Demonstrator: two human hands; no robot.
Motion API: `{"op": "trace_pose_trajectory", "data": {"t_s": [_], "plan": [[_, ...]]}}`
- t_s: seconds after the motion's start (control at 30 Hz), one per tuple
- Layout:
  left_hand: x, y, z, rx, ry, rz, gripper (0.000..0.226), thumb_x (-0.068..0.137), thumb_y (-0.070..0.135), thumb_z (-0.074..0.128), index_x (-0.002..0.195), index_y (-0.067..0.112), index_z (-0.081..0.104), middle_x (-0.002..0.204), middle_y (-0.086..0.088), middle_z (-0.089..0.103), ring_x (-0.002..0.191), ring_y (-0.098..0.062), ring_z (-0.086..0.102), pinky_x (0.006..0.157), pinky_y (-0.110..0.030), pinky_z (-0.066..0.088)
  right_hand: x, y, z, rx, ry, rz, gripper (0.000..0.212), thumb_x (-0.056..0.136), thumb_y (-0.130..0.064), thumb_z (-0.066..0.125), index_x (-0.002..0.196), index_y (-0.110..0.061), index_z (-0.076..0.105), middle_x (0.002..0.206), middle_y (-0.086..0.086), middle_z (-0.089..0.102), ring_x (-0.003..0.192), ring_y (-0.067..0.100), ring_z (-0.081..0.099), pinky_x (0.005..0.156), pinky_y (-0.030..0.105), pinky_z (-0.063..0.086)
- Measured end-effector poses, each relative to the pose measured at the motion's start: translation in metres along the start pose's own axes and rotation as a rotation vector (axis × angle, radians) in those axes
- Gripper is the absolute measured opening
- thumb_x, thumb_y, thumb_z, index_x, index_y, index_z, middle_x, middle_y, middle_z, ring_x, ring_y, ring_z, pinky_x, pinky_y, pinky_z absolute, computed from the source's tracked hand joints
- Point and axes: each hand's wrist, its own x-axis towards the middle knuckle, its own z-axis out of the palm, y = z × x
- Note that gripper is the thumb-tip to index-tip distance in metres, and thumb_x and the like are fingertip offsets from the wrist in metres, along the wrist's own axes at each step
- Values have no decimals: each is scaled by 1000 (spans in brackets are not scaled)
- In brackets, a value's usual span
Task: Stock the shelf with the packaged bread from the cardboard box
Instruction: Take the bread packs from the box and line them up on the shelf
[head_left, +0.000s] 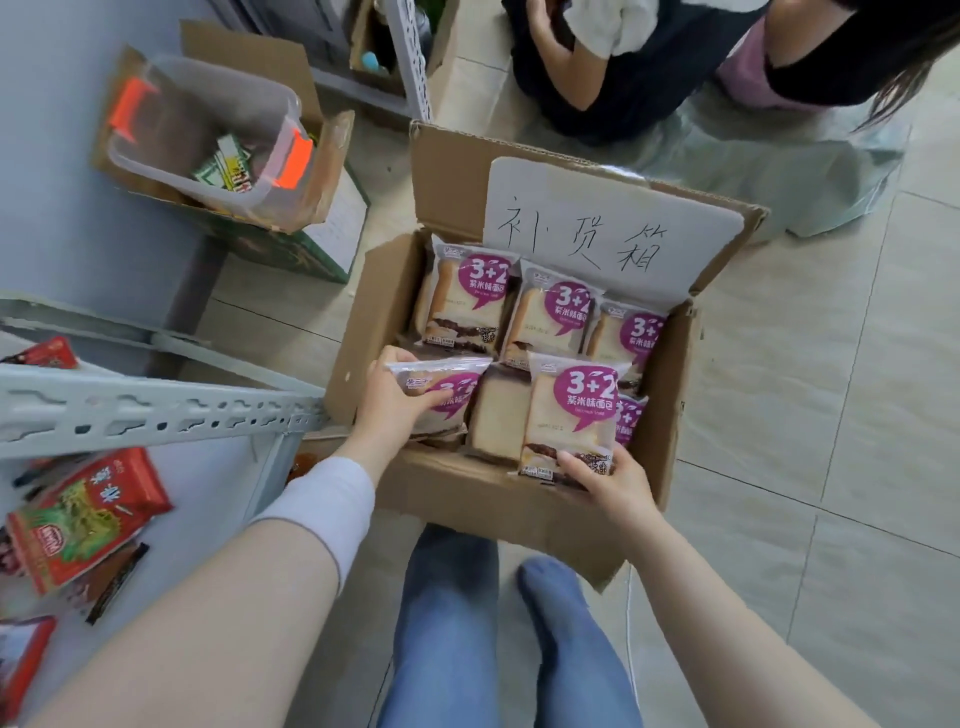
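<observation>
Floor: pale tile (831, 389), with a grey wall on the left and a second person sitting at the top edge.
Shelf: grey metal rack (156, 410) at far left, its perforated front rail close to the box; red snack packets (83, 514) already lie on the lower tier.
Plastic tub: clear bin with orange latches (208, 140), resting on a green carton behind the shelf, well apart from the work.
Cardboard box: open carton (519, 499) on the floor between the knees, flaps up, a handwritten paper label (613, 228) on the far flap.
Bread: sealed packs with purple "3+2" print; three stand in the back row (467, 296), others lie loose nearer the front.
Left hand: left hand (389, 405) closed over the left bread pack (447, 395), fingers wrapped over its top edge, pack tilted and partly raised inside the box.
Right hand: right hand (613, 478) pinching the bottom edge of the right bread pack (571, 410), which stands upright at the near wall.
Risk, grip: slick film held by one edge may slide free on the lift, dropping a pack onto the floor.
Risk, squeeze: soft slices are likely to crush if the fingers tighten.
Risk, path: the shelf rail juts toward the box; a pack swung left could snag on it.
Risk, shelf: loose snack packets may be knocked aside on placing.
</observation>
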Motion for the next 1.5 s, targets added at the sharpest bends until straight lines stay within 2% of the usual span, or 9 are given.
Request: {"op": "trace_pose_trajectory", "data": {"t_s": [0.23, 0.43, 0.6, 0.77, 0.97, 1.1, 1.23, 1.3, 1.5], "plan": [[-128, 62, -88, -279, 316, 90, 49, 71, 24, 79, 104, 27, 43, 99, 4, 58, 87, -6, 58, 60, -14, 49, -87, -58, -46, -43, -181, -132, 15, 82, -26, 68, 96, -22, 64, 95, -1, 72, 91, 21, 69, 84, 38, 54], [-291, 133, -226, -529, 656, 300, 50, 69, 27, 78, 109, 8, 55, 90, 13, 62, 73, 16, 59, 61, -2, 45, -217, -149, -39, -121, -496, -337, 12, 88, -21, 60, 99, -17, 60, 82, -5, 76, 70, 13, 73, 50, 17, 53], [-410, 151, -337, -489, 898, 421, 39, 57, 45, 74, 88, 33, 54, 86, 20, 62, 72, 14, 61, 57, -5, 49, -323, -214, 21, -247, -775, -588, 31, 74, -30, 66, 102, -18, 60, 94, -1, 75, 80, 15, 72, 59, 20, 56], [-477, 121, -432, -474, 1087, 429, 37, 60, 43, 76, 88, 30, 55, 86, 13, 65, 78, 3, 62, 65, -12, 52, -409, -252, 111, -268, -973, -760, 39, 65, -37, 66, 100, -21, 59, 89, -6, 75, 75, 11, 71, 58, 18, 55], [-466, 54, -507, -578, 1115, 357, 37, 74, 25, 75, 104, 16, 55, 91, 11, 65, 81, 1, 62, 68, -14, 53, -459, -270, 222, -244, -1155, -728, 32, 73, -30, 61, 100, -14, 60, 85, 0, 74, 71, 9, 68, 59, 20, 55], [-427, 26, -558, -642, 1088, 306, 27, 76, 24, 73, 93, 24, 52, 99, 2, 66, 88, -10, 65, 76, -30, 55, -460, -296, 311, -293, -1100, -807, 36, 85, -15, 60, 119, -4, 52, 111, 14, 67, 100, 25, 65, 83, 34, 55], [-373, 6, -617, -633, 1169, 283, 31, 76, 25, 74, 93, 24, 49, 97, 5, 64, 88, -11, 63, 72, -22, 53, -435, -336, 416, -307, -988, -876, 39, 85, -15, 65, 119, -2, 51, 115, 17, 64, 107, 31, 61, 100, 46, 46], [-346, -4, -645, -626, 1206, 271, 31, 75, 26, 75, 87, 28, 47, 90, 11, 62, 85, -8, 61, 63, -14, 51, -423, -357, 467, -319, -960, -905, 39, 84, -17, 66, 118, -4, 51, 113, 16, 65, 104, 28, 62, 97, 41, 48], [-269, -32, -717, -745, 1219, 286, 37, 73, 21, 77, 99, 20, 51, 103, 2, 66, 95, -15, 65, 79, -32, 55, -393, -403, 581, -357, -1011, -947, 35, 82, -17, 69, 113, -16, 53, 96, -3, 67, 83, 5, 65, 75, 17, 50]]}}
